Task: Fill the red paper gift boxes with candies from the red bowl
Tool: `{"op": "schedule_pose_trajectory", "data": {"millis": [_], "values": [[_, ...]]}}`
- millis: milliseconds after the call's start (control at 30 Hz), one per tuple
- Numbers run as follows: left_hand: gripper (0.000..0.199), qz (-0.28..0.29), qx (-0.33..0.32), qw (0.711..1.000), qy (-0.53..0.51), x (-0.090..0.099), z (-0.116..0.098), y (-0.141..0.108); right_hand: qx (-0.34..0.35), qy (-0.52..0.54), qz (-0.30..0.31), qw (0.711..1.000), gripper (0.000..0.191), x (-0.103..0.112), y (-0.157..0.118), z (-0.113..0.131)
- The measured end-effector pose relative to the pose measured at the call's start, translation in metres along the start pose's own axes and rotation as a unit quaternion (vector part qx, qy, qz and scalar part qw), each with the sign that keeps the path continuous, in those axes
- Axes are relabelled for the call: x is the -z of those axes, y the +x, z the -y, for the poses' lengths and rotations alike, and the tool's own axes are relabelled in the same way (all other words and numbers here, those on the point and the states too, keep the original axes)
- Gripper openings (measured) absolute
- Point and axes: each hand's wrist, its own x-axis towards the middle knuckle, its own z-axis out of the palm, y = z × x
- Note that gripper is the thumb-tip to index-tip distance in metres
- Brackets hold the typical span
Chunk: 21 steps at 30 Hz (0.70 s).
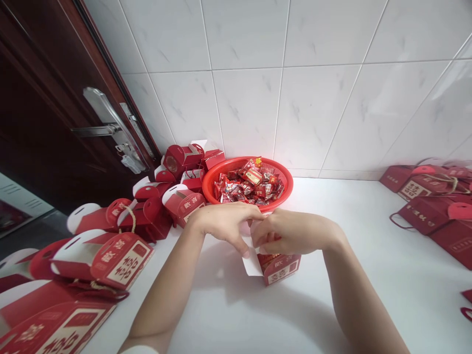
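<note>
A small red gift box [281,269] with white lettering sits with its top open on the white table. My left hand [229,225] grips it from the left, the thumb against its white inner flap [253,265]. Over the opening, my right hand [285,232] is closed with the fingers bent down into the box; whatever they hold is hidden. Some red wrapping shows inside, below the right fingers. Just beyond both hands stands a red plastic basket [289,189] filled with red-wrapped candies [252,177].
Several similar red boxes with white flaps [123,260] crowd the left side, some with cord handles. More closed red boxes [435,216] line the right edge. Behind the table rises a white tiled wall [250,108]; a dark door [55,113] is at left.
</note>
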Motion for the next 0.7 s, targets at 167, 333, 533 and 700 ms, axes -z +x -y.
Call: {"op": "schedule_pose_trajectory", "data": {"millis": [167, 333, 533, 700], "values": [[0.044, 0.009, 0.013, 0.999, 0.037, 0.001, -0.002, 0.002, -0.034, -0.005, -0.031, 0.999, 0.018, 0.002, -0.001, -0.003], [0.074, 0.008, 0.019, 0.999, 0.049, -0.001, 0.002, 0.002, -0.091, 0.011, -0.054, 0.994, 0.015, 0.009, -0.022, -0.006], [0.089, 0.01, 0.021, 0.997, 0.068, -0.002, 0.006, 0.004, -0.106, 0.006, -0.183, 0.977, 0.026, -0.008, -0.05, -0.02], [0.095, 0.024, 0.043, 0.997, 0.058, 0.0, 0.001, 0.006, -0.071, 0.022, -0.274, 0.959, 0.031, -0.043, -0.065, -0.031]]}}
